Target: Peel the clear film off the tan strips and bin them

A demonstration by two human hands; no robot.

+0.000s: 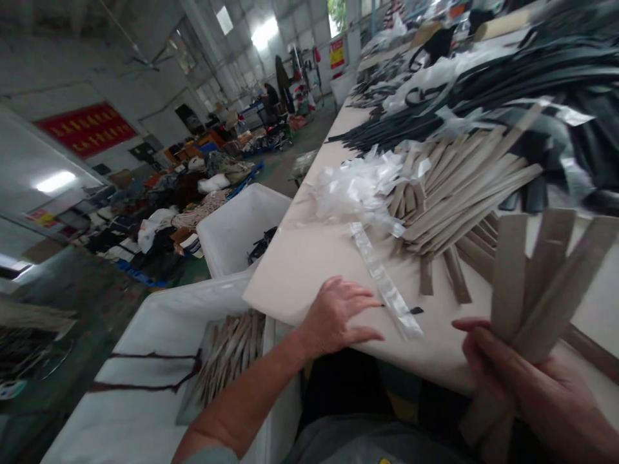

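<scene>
My right hand (pixel 527 386) grips a fanned bundle of beige strips (pixel 541 283) at the lower right, held upright above the table edge. My left hand (pixel 338 316) rests flat and open on the pale table (pixel 300 264) near its front edge, fingers spread. Just right of those fingers lies a clear plastic strip (pixel 387 287). A heap of loose beige strips (pixel 464 193) spreads across the table beyond both hands.
Crumpled clear plastic wrappers (pixel 358 183) lie left of the heap. Dark straps (pixel 507 84) pile up farther back. A white bin (pixel 159 341) with beige strips stands below the table's left edge, another white bin (pixel 242 225) behind it. A cluttered workshop floor extends left.
</scene>
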